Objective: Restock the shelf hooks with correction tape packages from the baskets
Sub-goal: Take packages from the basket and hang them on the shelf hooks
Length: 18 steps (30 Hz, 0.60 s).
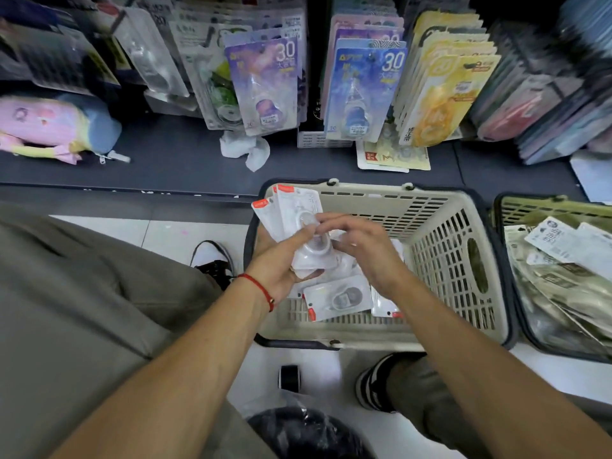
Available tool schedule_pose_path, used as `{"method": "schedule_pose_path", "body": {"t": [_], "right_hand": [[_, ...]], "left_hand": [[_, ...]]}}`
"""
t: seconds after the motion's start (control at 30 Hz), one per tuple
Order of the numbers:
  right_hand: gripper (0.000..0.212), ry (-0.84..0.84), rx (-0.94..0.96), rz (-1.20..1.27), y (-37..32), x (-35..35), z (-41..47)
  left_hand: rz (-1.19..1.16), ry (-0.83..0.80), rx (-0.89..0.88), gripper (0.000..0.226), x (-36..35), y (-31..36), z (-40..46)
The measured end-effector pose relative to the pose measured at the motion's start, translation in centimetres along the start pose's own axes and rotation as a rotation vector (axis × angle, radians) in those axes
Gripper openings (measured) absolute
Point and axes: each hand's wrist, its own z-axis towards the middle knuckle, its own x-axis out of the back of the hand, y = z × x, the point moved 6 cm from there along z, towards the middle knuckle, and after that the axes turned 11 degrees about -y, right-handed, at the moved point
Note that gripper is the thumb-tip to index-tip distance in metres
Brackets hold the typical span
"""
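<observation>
Over a beige basket (460,260) my left hand (281,260) grips a fanned stack of white correction tape packages (291,210) with red corners. My right hand (361,243) touches the stack's front package with its fingertips, fingers curved over the clear blister. Two more white packages (337,298) lie flat on the basket floor. Above, shelf hooks carry rows of carded packages: purple (265,84), blue (361,91) and yellow (443,94).
A second basket (549,207) at the right holds several greenish-white packages. On the dark shelf base lie a crumpled tissue (245,149), a pastel pencil case (56,127) and a loose card (394,157). A black bag (308,432) and small black item (289,376) sit on the floor between my shoes.
</observation>
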Motion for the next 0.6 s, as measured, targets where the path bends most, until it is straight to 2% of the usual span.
{"method": "schedule_pose_path", "body": {"t": [0.03,0.07,0.1,0.13,0.17,0.23,0.27,0.37,0.43,0.53,0.6], "right_hand": [[0.034,0.056,-0.049,0.168,1.1,1.2,0.5],[0.03,0.137,-0.102,0.218,2.3,2.5,0.8],[0.025,0.217,-0.171,0.1,3.7,4.0,0.7],[0.019,0.241,-0.272,-0.152,5.3,5.3,0.4],[0.016,0.157,-0.393,-0.449,7.2,6.0,0.2],[0.038,-0.166,-0.611,-0.909,11.7,5.6,-0.3],[0.052,-0.273,-0.677,-1.048,13.4,5.3,-0.7],[0.078,-0.362,-0.708,-1.337,15.6,3.8,-0.4],[0.083,-0.419,-0.706,-1.374,16.3,3.4,-0.2],[0.056,-0.497,-0.74,-1.203,16.7,4.1,-0.9],[0.045,-0.464,-0.798,-1.048,15.4,5.4,-1.4]], "left_hand": [[0.03,0.038,-0.008,0.054,0.5,-0.2,0.0],[0.03,0.084,-0.015,0.057,1.1,-0.2,-0.1],[0.025,0.125,-0.025,0.057,1.6,-0.3,-0.2],[0.02,0.152,-0.034,0.056,1.9,-0.2,-0.3],[0.02,0.162,-0.041,0.056,2.2,-0.2,-0.3],[0.023,0.162,-0.047,0.057,2.6,-0.3,-0.4],[0.021,0.157,-0.047,0.058,2.7,-0.4,-0.4],[0.021,0.13,-0.061,0.058,2.7,-0.5,-0.4],[0.026,0.113,-0.062,0.058,2.8,-0.5,-0.4],[0.056,0.109,-0.024,0.059,2.8,-0.3,-0.6],[0.05,0.102,-0.01,0.059,2.7,-0.2,-0.7]]}}
